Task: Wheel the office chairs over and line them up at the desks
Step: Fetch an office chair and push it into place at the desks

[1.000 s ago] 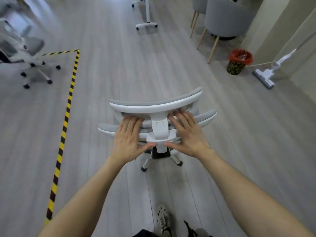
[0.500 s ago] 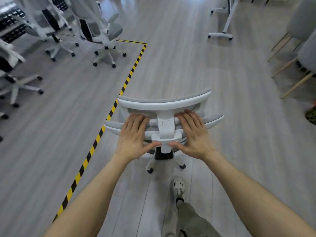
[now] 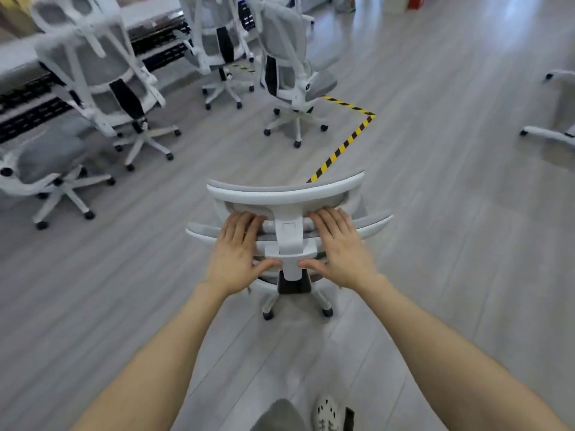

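A white-framed office chair (image 3: 287, 194) with grey mesh stands right in front of me, seen from behind and above. My left hand (image 3: 238, 247) grips the top of its backrest left of the white headrest post. My right hand (image 3: 339, 245) grips the backrest on the post's right side. Two of its castors show on the floor below. Several matching chairs stand to the upper left, among them one (image 3: 93, 66) near a desk edge (image 3: 18, 51) and one (image 3: 295, 73) just inside the tape corner.
Yellow-black floor tape (image 3: 342, 147) runs from behind the chair to a corner at upper right. A white desk foot (image 3: 547, 135) lies at the right edge. My shoe (image 3: 326, 412) shows at the bottom. Grey plank floor stretches to the right.
The view has swung left while I push the chair; the row of chairs by the desks is now close at upper left. Both hands keep the same grip.
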A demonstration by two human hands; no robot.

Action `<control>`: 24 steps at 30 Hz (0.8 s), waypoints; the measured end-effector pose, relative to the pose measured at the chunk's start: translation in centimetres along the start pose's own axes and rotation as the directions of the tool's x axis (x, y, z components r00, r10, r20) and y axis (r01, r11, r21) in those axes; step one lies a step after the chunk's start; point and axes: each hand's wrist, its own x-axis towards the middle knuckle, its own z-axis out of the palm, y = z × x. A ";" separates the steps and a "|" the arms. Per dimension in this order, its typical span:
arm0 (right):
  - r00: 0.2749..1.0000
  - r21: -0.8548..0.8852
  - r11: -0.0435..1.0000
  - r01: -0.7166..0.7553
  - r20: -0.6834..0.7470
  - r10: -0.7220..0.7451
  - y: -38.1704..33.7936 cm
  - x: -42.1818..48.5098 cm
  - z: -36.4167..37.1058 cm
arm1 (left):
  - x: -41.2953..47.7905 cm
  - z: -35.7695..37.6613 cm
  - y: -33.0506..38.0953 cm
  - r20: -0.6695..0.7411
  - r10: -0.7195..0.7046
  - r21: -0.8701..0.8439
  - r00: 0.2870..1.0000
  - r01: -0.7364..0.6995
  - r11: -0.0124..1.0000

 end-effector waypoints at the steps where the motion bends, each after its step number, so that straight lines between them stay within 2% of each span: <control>1: 1.000 0.013 1.000 0.024 0.020 -0.024 1.0 2.7 0.6 | 1.7 0.5 -1.1 0.018 -0.035 0.017 0.999 0.034 0.999; 4: 0.995 0.059 0.995 0.082 0.057 -0.085 3.7 10.7 2.8 | 6.8 2.0 -4.6 0.038 -0.122 0.053 0.992 0.120 0.991; 11: 0.981 0.155 0.972 0.176 0.053 -0.187 8.5 29.1 8.1 | 18.6 5.0 -14.3 -0.033 -0.227 0.069 0.973 0.229 0.971; 24: 0.943 0.211 0.952 0.224 0.198 -0.266 12.5 61.1 14.5 | 39.5 8.8 -31.4 -0.046 -0.433 0.126 0.900 0.435 0.892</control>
